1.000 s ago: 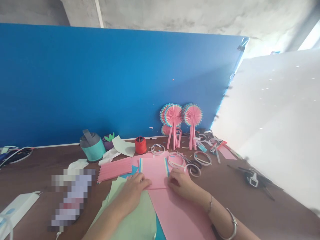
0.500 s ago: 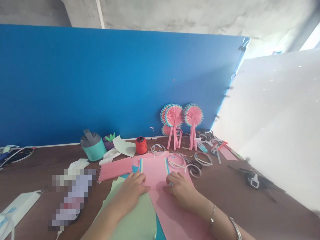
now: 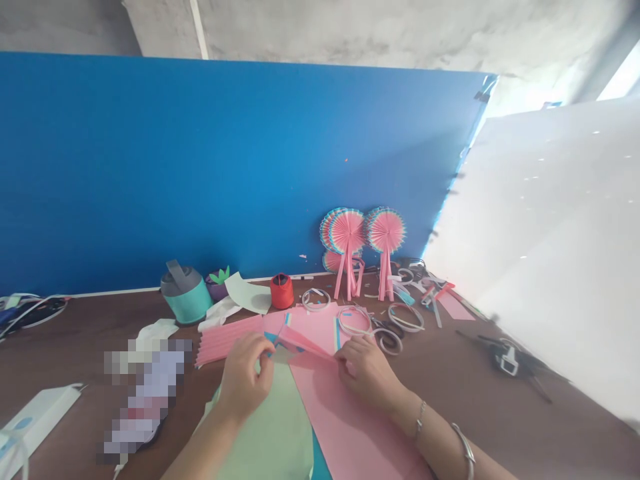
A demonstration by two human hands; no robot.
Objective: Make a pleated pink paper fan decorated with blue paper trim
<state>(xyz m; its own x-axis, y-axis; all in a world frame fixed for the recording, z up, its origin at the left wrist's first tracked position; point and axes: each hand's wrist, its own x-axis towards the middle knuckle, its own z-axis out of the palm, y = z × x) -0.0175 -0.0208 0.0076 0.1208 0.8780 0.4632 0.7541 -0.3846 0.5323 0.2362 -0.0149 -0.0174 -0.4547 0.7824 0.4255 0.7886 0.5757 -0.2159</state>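
A pink paper sheet with blue and cream strips along its sides (image 3: 317, 328) lies in front of me, its near edge lifted in a narrow slanting fold. My right hand (image 3: 367, 369) is closed on the right end of this fold, thumb and fingers pinched. My left hand (image 3: 247, 375) is closed, fingers curled, its fingertips at the raised left end of the fold; the exact contact is hard to see. Under my forearms lie a light green sheet (image 3: 270, 427) and another pink sheet (image 3: 350, 413), with a blue edge showing between them.
Pleated pink paper (image 3: 230, 339) lies left of the sheet. Beyond stand a teal pot (image 3: 187, 297), a red container (image 3: 282, 291) and round pink paper fans (image 3: 387, 230) against the blue partition (image 3: 200, 167). Tape coils (image 3: 406, 317) and dark-handled scissors (image 3: 387, 328) lie to the right.
The pink sheet's near edge has come up into a slanting fold. My left hand has moved left and toward me, its fingers more curled. My right hand has shifted slightly right.
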